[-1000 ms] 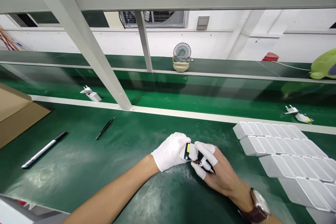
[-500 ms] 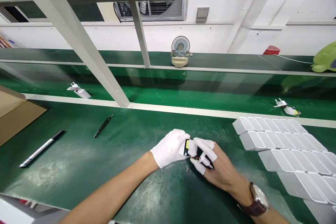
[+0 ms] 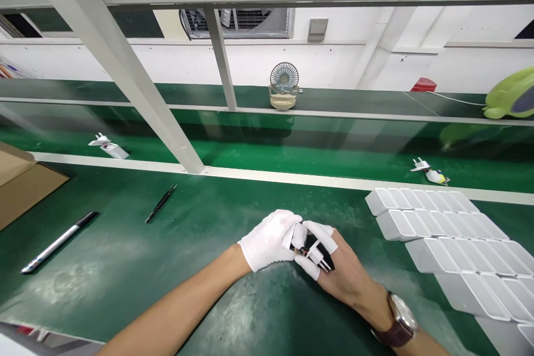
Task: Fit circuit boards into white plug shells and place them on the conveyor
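My left hand (image 3: 270, 240), in a white glove, is closed around a small white plastic housing (image 3: 287, 239) just above the bench. My right hand (image 3: 342, 261) has white coverings on its fingers and a watch on its wrist. Its fingers pinch a circuit board with a white wrapped part (image 3: 298, 235), most of it at or inside the housing's mouth. A white two-pin plug piece (image 3: 317, 255) hangs from the board on short wires, its pins toward my right palm. The glove hides much of the housing.
White open trays (image 3: 442, 250) stand in rows at right. Black tweezers (image 3: 161, 203), a pen-like tool (image 3: 60, 242) and a cardboard box (image 3: 29, 186) lie at left. Beyond the pale rail, plug assemblies (image 3: 109, 146) sit on a green belt (image 3: 250, 150). A slanted post (image 3: 125, 78) rises at left.
The board has gone deeper into the housing; its yellow part no longer shows between my hands. Plug assemblies on the green belt have shifted left. The view has moved slightly.
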The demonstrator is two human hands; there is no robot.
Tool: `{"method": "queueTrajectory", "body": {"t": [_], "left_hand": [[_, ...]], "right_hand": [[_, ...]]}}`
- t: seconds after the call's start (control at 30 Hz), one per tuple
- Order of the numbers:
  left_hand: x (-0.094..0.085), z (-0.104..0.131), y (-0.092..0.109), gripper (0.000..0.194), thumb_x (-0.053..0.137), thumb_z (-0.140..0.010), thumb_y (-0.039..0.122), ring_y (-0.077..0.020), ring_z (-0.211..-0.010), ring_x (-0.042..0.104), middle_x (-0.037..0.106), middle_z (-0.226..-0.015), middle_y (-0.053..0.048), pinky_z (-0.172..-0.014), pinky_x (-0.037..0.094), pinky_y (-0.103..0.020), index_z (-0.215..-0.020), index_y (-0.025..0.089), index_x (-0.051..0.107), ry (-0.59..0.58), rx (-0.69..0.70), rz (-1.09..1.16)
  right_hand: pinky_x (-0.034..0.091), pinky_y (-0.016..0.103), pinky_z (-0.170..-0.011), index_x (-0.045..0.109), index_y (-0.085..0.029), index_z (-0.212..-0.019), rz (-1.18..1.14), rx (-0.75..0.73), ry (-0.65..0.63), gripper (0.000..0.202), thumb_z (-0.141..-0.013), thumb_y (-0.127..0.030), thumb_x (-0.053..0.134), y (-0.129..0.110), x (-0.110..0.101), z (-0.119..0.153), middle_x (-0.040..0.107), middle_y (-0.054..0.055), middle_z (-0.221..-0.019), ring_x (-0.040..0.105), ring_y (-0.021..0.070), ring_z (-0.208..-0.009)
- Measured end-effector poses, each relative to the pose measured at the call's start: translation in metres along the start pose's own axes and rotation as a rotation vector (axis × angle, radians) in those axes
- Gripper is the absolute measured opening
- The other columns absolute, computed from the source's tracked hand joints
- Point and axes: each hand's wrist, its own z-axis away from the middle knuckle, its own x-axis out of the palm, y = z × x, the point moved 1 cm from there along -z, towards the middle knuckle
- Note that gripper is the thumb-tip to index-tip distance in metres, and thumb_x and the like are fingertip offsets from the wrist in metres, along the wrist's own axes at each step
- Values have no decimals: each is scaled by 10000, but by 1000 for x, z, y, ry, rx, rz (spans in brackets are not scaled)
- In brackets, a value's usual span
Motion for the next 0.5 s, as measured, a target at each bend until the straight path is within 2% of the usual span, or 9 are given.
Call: {"method": "queueTrajectory", "body": {"t": [0.2,0.33,0.4,0.5], "left_hand": [[3,5,-10,519,805,-683,464,-272,-885,665,708,-905,-67,-866,494,-426,-1114,215,659,101,30,-31],[-4,10,-13,491,803,-742,402,-276,-981,666,747,-986,-77,-955,477,-469,-1182,228,670,115,-13,174],[-8,12,-15,464,802,-765,382,-270,-1022,660,741,-1054,-88,-936,502,-444,-1186,227,684,72,-83,324],[-13,14,-16,414,812,-759,414,-230,-925,680,713,-1095,-94,-799,553,-356,-1105,204,727,18,-218,462]], "right_hand": [[567,455,-921,292,-193,-1529,-53,-11,-11,752,-909,-331,693,-7,-10,-4,578,170,-1289,601,299,-1143],[554,486,-928,285,-169,-1539,-88,-42,-16,820,-884,-397,723,-5,-13,-2,579,176,-1267,588,315,-1137],[547,477,-936,325,-171,-1525,-115,-63,-8,736,-912,-347,694,-3,-13,-1,579,168,-1263,576,306,-1148],[535,448,-968,415,-206,-1477,-117,-57,61,550,-959,-164,594,1,-11,0,584,144,-1262,574,269,-1166]]}}
